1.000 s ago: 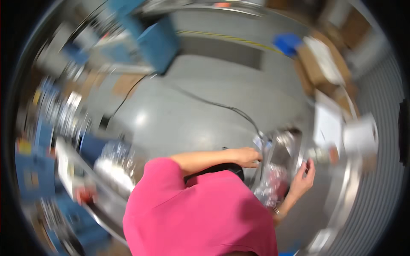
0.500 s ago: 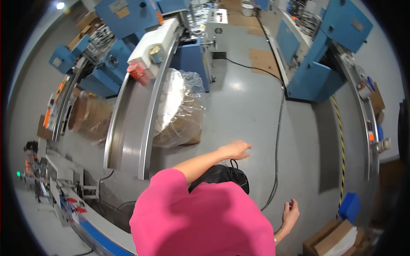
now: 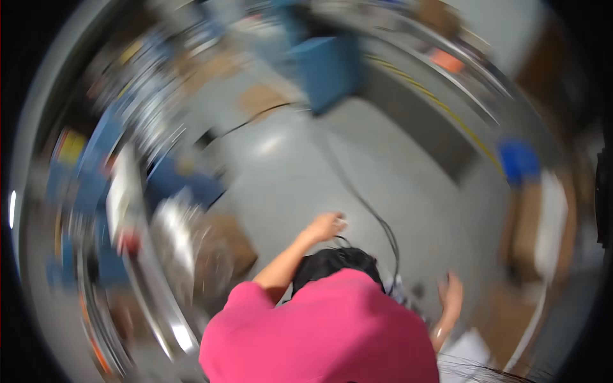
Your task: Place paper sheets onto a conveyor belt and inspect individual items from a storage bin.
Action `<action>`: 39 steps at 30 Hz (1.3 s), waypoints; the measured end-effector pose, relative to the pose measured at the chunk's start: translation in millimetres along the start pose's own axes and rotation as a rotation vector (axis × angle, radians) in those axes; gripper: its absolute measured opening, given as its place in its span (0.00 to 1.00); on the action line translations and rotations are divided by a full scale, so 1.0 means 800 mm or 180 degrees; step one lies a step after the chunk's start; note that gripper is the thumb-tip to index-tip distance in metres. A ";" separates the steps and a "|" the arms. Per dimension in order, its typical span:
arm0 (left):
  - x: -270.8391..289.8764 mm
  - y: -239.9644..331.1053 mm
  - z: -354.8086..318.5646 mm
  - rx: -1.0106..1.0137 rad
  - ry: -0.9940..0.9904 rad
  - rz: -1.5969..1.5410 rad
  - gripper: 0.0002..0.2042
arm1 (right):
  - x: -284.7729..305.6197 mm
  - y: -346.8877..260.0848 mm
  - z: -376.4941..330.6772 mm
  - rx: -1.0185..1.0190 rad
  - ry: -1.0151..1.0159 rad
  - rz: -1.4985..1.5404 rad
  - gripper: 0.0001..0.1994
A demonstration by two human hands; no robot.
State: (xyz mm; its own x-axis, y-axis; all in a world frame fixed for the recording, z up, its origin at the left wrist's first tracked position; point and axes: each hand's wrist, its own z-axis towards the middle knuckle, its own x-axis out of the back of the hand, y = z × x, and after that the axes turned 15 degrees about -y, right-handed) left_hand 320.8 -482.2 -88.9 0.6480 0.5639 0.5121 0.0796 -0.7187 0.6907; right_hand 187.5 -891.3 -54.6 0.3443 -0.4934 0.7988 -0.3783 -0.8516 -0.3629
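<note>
My left hand reaches out over the grey floor, above a black bag at the front of my body. Its fingers look curled but are smeared by motion. A small pale spot shows at the fingertips, and I cannot tell whether it is something held. Out to the right hangs my right hand, holding nothing visible, its thumb apart from the loosely bent fingers. Neither hand touches a machine or a box.
A dark cable runs across the floor. Cardboard boxes and a blue bin stand at right. At left are a metal chute and a plastic-wrapped carton. A blue machine stands ahead, near yellow-black floor tape.
My view has swung to the right, so machines and chute have shifted left and the boxes have come nearer. Both arms keep much the same pose. The picture is now blurred.
</note>
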 end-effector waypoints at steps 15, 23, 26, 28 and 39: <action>-0.231 0.366 0.331 -0.1321 -0.3590 0.2276 0.20 | 0.087 0.065 -0.059 -0.0903 0.0987 0.2020 0.21; -0.346 0.516 0.490 -0.2125 -0.4311 0.3372 0.23 | 0.158 0.146 0.040 -0.1728 0.1792 0.2694 0.19; -0.366 0.605 0.557 -0.2270 -0.4149 0.3404 0.19 | 0.204 0.212 0.084 -0.2273 0.1515 0.2053 0.18; -0.382 0.652 0.604 -0.2464 -0.3715 0.3249 0.20 | 0.241 0.250 0.115 -0.2348 0.1653 0.1881 0.18; -0.517 0.855 0.728 -0.3016 -0.3988 0.3606 0.19 | 0.363 0.481 0.199 -0.2446 0.1642 0.2232 0.20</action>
State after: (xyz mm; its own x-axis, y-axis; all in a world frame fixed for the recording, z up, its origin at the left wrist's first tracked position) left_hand 548.7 -1444.2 -125.6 0.2197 -0.8076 0.5472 -0.7939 0.1779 0.5814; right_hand 278.1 -1390.6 -38.9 -0.4717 -0.5327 0.7027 -0.8301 -0.0006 -0.5577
